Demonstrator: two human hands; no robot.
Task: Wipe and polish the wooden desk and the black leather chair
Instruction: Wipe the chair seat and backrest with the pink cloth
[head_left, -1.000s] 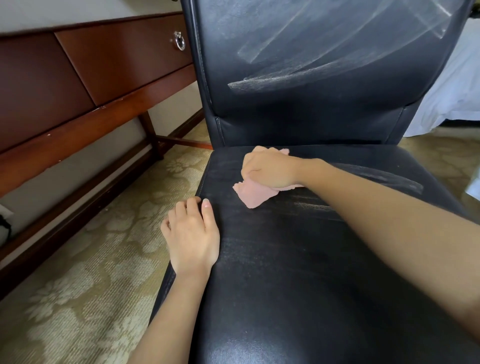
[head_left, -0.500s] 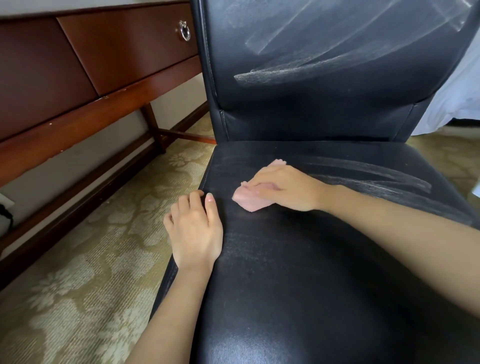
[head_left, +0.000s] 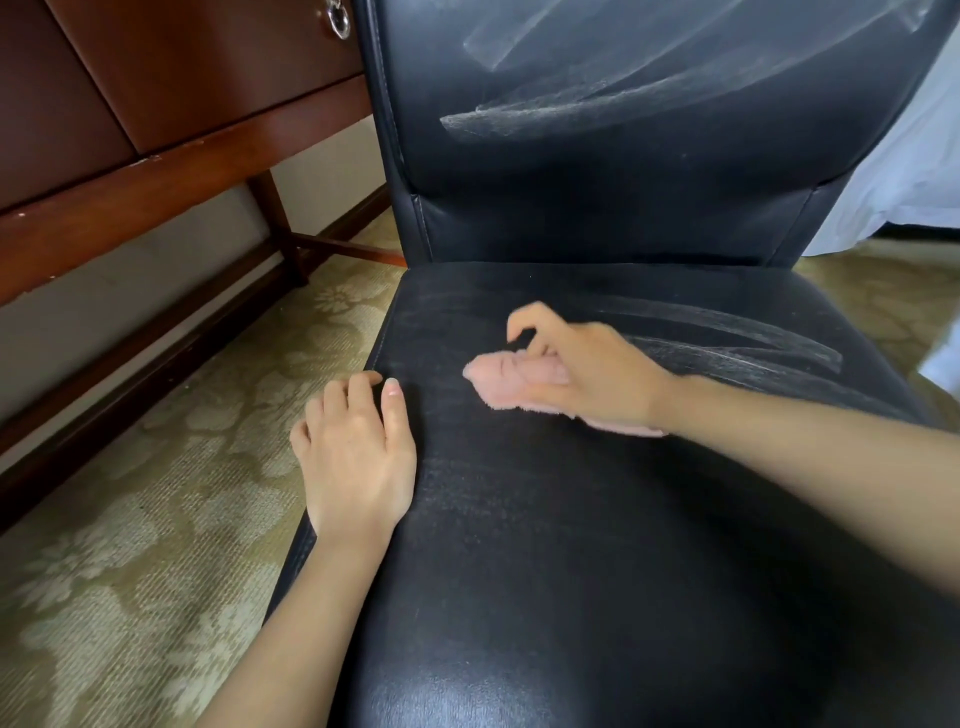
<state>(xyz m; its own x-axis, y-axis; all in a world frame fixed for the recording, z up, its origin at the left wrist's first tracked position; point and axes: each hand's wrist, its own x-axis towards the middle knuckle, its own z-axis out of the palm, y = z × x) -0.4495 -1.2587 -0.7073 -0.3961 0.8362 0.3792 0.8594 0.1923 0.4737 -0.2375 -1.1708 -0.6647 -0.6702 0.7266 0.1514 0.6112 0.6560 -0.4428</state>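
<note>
My right hand (head_left: 587, 379) clutches the cloth (head_left: 506, 387) against the chair (head_left: 571, 545) seat, near its middle. My left hand (head_left: 358, 457) rests loose on the seat's left edge; the desk (head_left: 182, 78) stands to its left

Looks like a hotel rm or bedrm, prob. hotel; dark wooden desk (head_left: 208, 78) w/ a metal ring-pull (head_left: 338, 21) on its drawer stands far left against a pale wall (head_left: 130, 301); black leather chair (head_left: 623, 208) sits just beside it, centre; floor is olive carpet (head_left: 156, 519) w/ pale floral pattern; dark wood skirting (head_left: 130, 384) runs along the left; white bed linen (head_left: 909, 171) hangs far right, behind the chair
</note>
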